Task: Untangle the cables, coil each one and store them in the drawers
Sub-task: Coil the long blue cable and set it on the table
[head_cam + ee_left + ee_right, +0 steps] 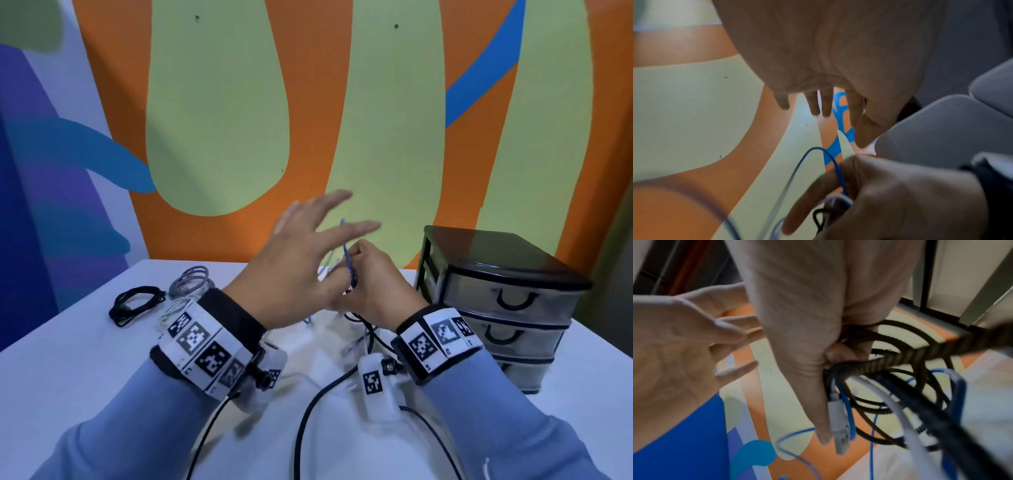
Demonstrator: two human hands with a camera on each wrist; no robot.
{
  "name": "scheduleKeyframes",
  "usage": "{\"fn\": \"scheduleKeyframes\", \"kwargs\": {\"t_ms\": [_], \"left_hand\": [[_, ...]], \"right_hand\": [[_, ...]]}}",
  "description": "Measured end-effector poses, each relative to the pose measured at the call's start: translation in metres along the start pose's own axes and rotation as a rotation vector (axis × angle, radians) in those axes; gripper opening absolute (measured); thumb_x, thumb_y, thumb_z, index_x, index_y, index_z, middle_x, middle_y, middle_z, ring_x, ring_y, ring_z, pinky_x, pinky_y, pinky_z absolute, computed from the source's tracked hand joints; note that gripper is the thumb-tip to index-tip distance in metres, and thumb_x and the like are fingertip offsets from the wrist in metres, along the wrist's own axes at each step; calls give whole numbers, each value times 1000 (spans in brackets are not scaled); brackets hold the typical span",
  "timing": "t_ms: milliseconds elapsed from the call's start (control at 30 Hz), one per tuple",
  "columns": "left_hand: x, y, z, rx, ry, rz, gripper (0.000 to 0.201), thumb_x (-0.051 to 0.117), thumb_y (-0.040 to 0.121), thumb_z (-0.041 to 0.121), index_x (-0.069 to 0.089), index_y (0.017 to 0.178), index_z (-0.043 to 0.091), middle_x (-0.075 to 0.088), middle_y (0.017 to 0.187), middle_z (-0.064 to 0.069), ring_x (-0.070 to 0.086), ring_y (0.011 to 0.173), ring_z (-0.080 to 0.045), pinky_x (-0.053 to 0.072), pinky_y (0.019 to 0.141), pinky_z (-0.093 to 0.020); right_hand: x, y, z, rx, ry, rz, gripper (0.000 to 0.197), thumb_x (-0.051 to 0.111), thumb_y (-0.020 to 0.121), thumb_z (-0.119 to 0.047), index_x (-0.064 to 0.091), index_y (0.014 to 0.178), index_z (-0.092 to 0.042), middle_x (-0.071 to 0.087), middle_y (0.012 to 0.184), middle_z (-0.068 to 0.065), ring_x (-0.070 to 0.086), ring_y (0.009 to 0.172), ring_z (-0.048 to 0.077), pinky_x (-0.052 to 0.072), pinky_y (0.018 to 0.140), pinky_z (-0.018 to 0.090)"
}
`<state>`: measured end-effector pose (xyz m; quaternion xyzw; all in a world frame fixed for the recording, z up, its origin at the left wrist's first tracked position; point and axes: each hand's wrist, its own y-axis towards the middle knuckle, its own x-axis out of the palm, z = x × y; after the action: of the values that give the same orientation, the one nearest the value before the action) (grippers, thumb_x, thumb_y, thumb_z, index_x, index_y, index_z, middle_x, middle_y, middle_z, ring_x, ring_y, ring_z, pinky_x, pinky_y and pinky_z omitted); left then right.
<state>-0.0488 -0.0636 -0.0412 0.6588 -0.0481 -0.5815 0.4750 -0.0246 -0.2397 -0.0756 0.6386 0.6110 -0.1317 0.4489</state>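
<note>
Clenched around a tangled bundle of cables (890, 386), the right hand (373, 284) holds black, white and thin blue cable (346, 253) together above the white table (85, 370), while the left hand (301, 253) hovers just at its 10 o'clock with fingers spread and holding nothing. Coiled black (135, 305) and grey (191, 281) cables lie at 9 o'clock of the hands, and the black drawer unit (496, 301) stands at 3 o'clock, all drawers closed.
</note>
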Motion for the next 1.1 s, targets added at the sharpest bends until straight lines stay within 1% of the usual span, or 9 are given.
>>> {"fn": "scheduleKeyframes", "kwargs": {"t_ms": [67,133,200,300,467,633,800,967,1100], "left_hand": [[6,-2,-8,-20,114,-110,51,61,97,39,53,147,48,57,143,10,47,137,-9,19,127,-52],[7,-4,-17,-49,203,-166,49,57,98,51,55,146,45,65,112,13,58,111,-14,36,104,-41],[4,-3,-22,-88,220,-168,40,61,99,54,64,137,42,63,95,14,54,95,-15,33,82,-35],[-2,0,-28,-114,234,-119,19,65,100,47,78,108,35,57,80,13,47,88,-18,34,71,-37],[-4,-2,-38,-207,182,68,26,59,105,39,69,87,25,58,73,7,47,84,-24,47,70,-48],[-3,1,-35,-254,-58,439,27,55,108,38,63,92,18,57,71,1,51,78,-26,46,67,-48],[-13,1,-27,-236,-251,761,28,53,112,28,62,94,9,50,66,-3,40,60,-23,35,58,-38],[-12,1,-24,-218,-415,832,27,51,112,32,60,96,13,47,64,11,37,57,-21,31,56,-35],[-13,1,-24,-201,-485,822,26,50,112,35,59,95,18,48,66,11,38,59,-26,33,58,-37]], "right_hand": [[3,1,1,-25,105,-17,36,88,70,-6,65,97,-11,68,89,5,69,72,18,60,65,36],[2,0,1,-49,108,40,39,90,71,-10,75,107,-13,61,97,-5,59,72,0,48,64,11],[-1,-2,0,-48,157,36,34,95,69,-18,81,100,-20,55,102,-5,55,70,1,43,67,10],[-4,-7,0,-56,265,-48,30,96,70,-21,81,95,-28,59,112,-6,60,89,7,44,77,9],[1,-3,-1,-18,548,-137,34,71,94,-8,76,118,-30,69,125,-8,66,108,10,54,98,36],[1,-4,-3,-51,304,-56,14,64,103,-31,74,111,-34,60,122,-6,60,101,6,41,90,18],[-1,-1,2,-23,228,41,31,70,98,-40,65,126,-51,48,126,-6,60,92,13,43,82,10],[-1,-2,6,13,169,48,39,74,93,-45,61,129,-54,51,113,-7,51,75,4,49,57,14],[-4,-5,3,60,8,100,57,83,85,-44,60,136,-51,43,114,-5,53,91,2,48,79,28]]}}
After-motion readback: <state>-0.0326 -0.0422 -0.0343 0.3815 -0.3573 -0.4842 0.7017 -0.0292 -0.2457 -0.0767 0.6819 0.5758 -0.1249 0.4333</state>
